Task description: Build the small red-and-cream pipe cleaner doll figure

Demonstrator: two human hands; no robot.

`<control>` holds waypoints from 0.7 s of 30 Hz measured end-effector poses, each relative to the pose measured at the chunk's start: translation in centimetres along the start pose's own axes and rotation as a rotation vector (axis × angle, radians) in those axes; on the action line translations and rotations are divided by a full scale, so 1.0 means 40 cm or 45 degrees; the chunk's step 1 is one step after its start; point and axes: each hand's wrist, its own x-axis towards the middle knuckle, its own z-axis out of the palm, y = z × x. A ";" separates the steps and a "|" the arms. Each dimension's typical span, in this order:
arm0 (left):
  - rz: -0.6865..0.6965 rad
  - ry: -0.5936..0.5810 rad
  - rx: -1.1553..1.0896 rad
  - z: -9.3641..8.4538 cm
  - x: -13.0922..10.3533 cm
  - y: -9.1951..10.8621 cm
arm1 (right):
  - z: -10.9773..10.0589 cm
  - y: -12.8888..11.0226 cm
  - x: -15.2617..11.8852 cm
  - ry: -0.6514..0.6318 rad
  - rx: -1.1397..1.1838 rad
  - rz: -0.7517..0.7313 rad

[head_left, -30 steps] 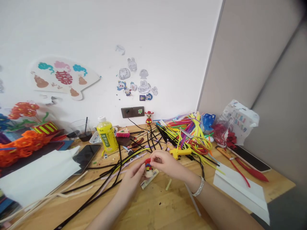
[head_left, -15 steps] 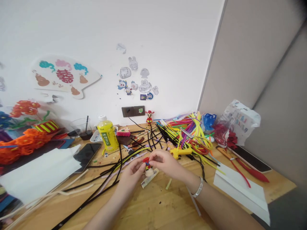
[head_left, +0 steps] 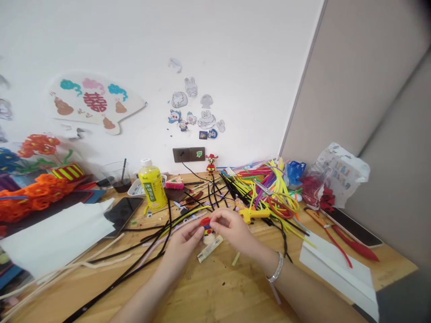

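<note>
A small doll [head_left: 208, 234], with red, blue and yellow parts above and a rounded cream part below, is between my hands. My left hand [head_left: 186, 237] pinches it from the left side with thumb and fingertips. On the right, my right hand [head_left: 232, 229] has its thumb and forefinger closed together at the doll's red and blue part; the fingers hide whether they grip a smaller piece. Just under the doll lies a pale, narrow labelled packet [head_left: 210, 250]. A yellow glue gun [head_left: 255, 214] rests behind my right hand.
Black pipe cleaners [head_left: 134, 262] spread across the table's left side. A colourful pipe-cleaner heap [head_left: 269, 188] lies at the back right, with scissors [head_left: 262, 186] on it. A yellow bottle [head_left: 153, 186], a drink cup [head_left: 117, 177] and a red-hatted doll [head_left: 211, 164] stand at the back.
The view has shifted slightly. Both hands stay at the doll, with only small finger movement; more of its red part shows.
</note>
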 end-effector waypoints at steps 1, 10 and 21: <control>0.003 -0.008 0.002 -0.001 0.000 0.000 | 0.003 0.003 0.000 0.016 0.063 0.022; -0.002 -0.095 -0.090 -0.013 0.008 -0.005 | 0.012 0.016 0.003 0.044 0.254 0.043; 0.033 -0.065 0.029 -0.010 0.001 0.004 | 0.009 0.014 -0.004 0.032 0.047 -0.115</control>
